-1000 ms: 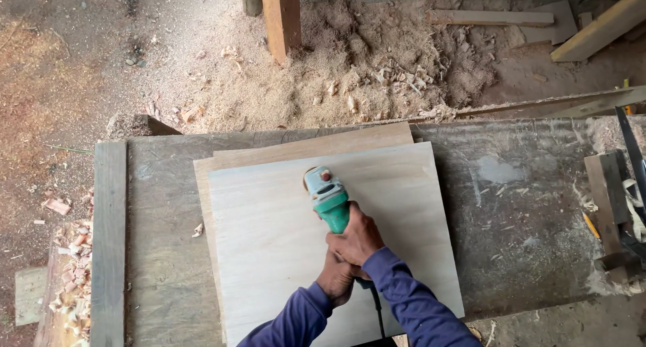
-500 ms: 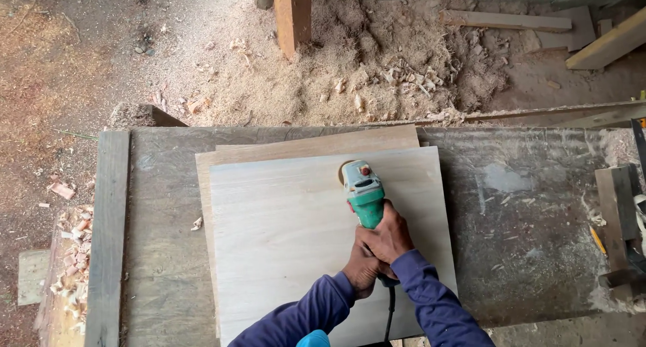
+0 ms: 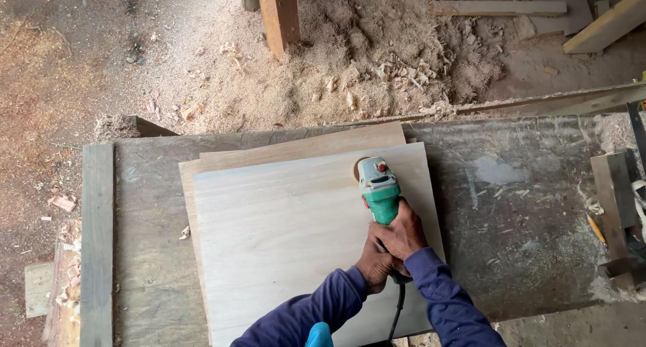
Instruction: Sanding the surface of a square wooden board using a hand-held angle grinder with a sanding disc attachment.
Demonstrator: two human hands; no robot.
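Both my hands grip a green handheld power sander (image 3: 379,187) that rests on a pale plywood sheet (image 3: 282,232). My right hand (image 3: 404,231) wraps the sander's body from the right. Just below it, my left hand (image 3: 373,266) clasps the rear end, where a black cord (image 3: 396,313) leaves the tool. The sander's round disc sits on the sheet near its far edge. The pale sheet lies on top of a darker plywood sheet (image 3: 296,148), both on a grey workbench (image 3: 511,219). I wear dark blue sleeves.
A wooden batten (image 3: 97,246) runs along the bench's left edge. Wood blocks (image 3: 616,199) and a yellow pencil (image 3: 595,229) lie at the right end. Sawdust and shavings (image 3: 377,64) cover the floor beyond, around a wooden post (image 3: 279,17) and loose planks (image 3: 602,27).
The sander has moved to the right across the pale sheet, along its far edge, with both hands still holding it.
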